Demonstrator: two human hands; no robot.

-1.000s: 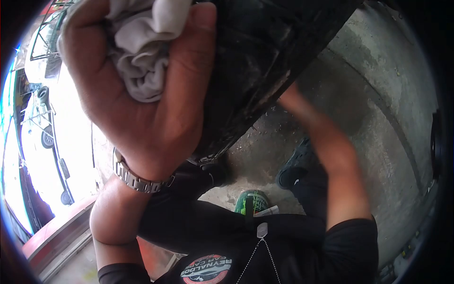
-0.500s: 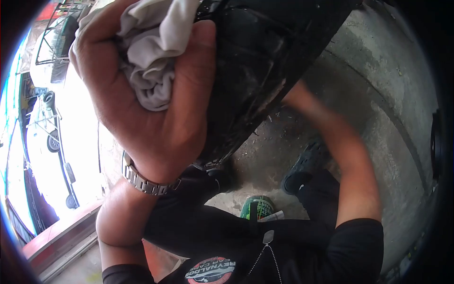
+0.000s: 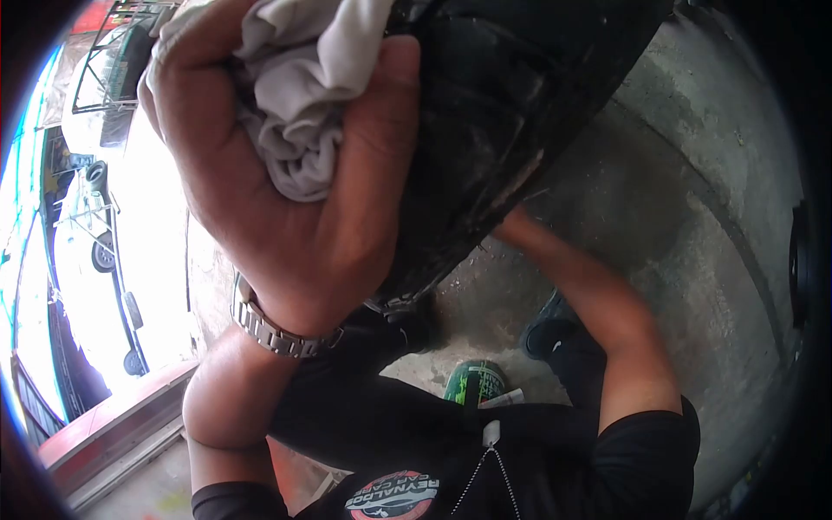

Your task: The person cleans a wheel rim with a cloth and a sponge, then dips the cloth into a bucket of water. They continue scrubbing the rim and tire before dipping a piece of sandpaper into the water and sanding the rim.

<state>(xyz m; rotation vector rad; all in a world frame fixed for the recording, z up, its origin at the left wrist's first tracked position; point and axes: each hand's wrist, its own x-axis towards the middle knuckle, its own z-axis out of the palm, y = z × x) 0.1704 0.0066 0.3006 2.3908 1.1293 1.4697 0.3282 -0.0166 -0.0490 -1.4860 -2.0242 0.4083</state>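
Observation:
Close to the camera at upper left, my left hand (image 3: pixel 303 234) is closed around a crumpled grey-white cloth (image 3: pixel 303 104). It is beside a large black, scuffed panel (image 3: pixel 485 95) with a worn patch along its lower edge. A metal-band watch (image 3: pixel 273 334) is on my left wrist. My right arm (image 3: pixel 589 286) reaches up from the lower right to the underside of the black panel. Past the wrist, my right hand is hidden behind the panel's edge, so its fingers and anything in them do not show.
A green labelled container (image 3: pixel 475 381) stands on the concrete floor (image 3: pixel 485 299) between my legs. A dark shoe (image 3: pixel 548 334) is to its right. At far left are a white vehicle (image 3: pixel 91 225) in bright light and a red-edged ledge (image 3: pixel 113 412).
My right forearm has moved left and down, and its hand has gone farther behind the panel. My left hand still grips the cloth and sits slightly farther right in view.

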